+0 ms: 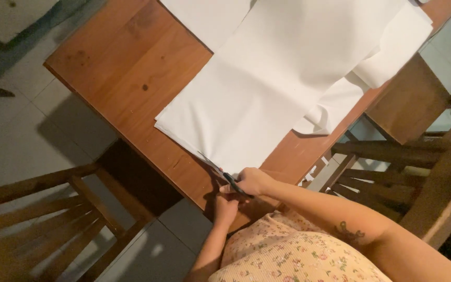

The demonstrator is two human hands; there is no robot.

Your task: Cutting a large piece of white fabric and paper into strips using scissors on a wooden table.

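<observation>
White fabric (267, 99), a long smooth sheet, lies flat over the brown wooden table (131, 68), its near corner reaching almost to the table edge in front of you. That flat spread keeps the cloth from bunching where the blades meet it. Your right hand (254, 181) has its fingers closed through the handles of the dark-handled scissors (224, 175), whose slim blades point away from you along the near edge of the fabric; whether the blades are parted or closed is too small to tell. Your left hand (226, 206) sits just below, touching the right hand, its fingers curled as if steadying the scissors or pinching the cloth edge, though what exactly it grips is hidden. Both hands work at the table's edge, close to your floral-patterned top (288, 256), so the cut starts at the nearest corner. More white cloth (392, 47) hangs off the far side. Brown wooden chairs (48, 209) stand on either side over the pale tiled floor (16, 130).
</observation>
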